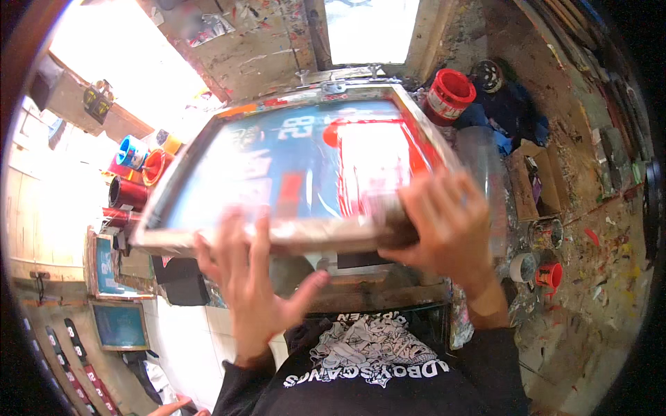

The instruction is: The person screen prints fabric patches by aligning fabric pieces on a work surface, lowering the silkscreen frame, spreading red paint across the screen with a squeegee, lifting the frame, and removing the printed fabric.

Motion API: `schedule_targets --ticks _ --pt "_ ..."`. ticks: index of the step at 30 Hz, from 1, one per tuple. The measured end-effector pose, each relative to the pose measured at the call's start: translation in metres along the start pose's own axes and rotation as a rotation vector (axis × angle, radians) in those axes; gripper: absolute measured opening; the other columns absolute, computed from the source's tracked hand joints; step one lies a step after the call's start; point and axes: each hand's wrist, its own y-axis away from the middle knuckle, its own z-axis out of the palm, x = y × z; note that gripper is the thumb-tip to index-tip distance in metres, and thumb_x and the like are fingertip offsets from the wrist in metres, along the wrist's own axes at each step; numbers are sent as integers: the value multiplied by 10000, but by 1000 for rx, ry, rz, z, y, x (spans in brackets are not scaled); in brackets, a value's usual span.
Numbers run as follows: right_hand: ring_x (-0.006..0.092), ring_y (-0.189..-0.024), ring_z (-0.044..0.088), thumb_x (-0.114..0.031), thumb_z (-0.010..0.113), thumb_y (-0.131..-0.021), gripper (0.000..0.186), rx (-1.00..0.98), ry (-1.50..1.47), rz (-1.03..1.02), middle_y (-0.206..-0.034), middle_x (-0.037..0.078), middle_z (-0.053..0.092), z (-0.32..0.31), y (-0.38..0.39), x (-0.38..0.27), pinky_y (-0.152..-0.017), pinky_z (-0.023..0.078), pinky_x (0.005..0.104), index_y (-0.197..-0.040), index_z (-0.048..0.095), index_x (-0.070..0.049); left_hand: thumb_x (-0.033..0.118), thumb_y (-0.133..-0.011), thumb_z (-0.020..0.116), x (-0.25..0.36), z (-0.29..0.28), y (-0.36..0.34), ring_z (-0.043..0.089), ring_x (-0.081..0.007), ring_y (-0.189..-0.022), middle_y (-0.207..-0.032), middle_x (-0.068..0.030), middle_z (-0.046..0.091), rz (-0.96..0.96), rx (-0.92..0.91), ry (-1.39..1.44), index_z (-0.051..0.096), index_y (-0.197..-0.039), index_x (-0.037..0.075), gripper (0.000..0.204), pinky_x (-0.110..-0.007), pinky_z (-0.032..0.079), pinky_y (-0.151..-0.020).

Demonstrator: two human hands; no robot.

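A wooden-framed printing screen (229, 187) with blue-green mesh and pale lettering lies before me. Red ink (416, 156) covers and streaks its right part. My left hand (250, 277) is at the near rail, its fingers spread and its thumb held out to the side; it holds nothing. Over the right end of that rail, my right hand (447, 222) is curled round a squeegee (390, 218) with a brownish block-like handle. Motion smears both hands, and the right palm hides much of the squeegee. Metal clamps (334, 88) show at the screen's far edge.
Ink pots, among them a blue one (132, 151) and a dark red one (126, 193), stand left of the screen. A red bucket (449, 96) is at the far right. Nearer are a cardboard box (548, 177) and a red cup (548, 275). Another screen (121, 326) leans lower left.
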Motion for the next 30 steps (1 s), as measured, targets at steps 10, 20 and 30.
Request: schedule_targets --ticks 10,20,30 --pt "286 -935 593 -256 643 -911 176 -389 -85 148 -931 91 560 86 93 -43 -818 488 433 -985 615 -99 282 -709 862 -85 89 146 619 -293 -964 -1045 -94 671 43 -425 135 672 -1026 43 441 -420 473 -861" --pt "300 -1058 638 -196 666 -891 243 -294 -4 190 -1035 118 653 191 -16 75 -850 500 465 -1119 627 -121 248 -741 847 -78 89 139 621 -280 -953 -1062 -105 672 80 -434 123 672 -1064 16 435 -411 475 -859" --pt "283 -932 661 -153 613 -879 133 -267 23 165 -952 84 653 152 76 -23 -822 518 463 -1005 609 -111 240 -742 844 -78 85 145 619 -274 -970 -1063 -100 673 20 -475 132 675 -1068 9 434 -417 460 -884"
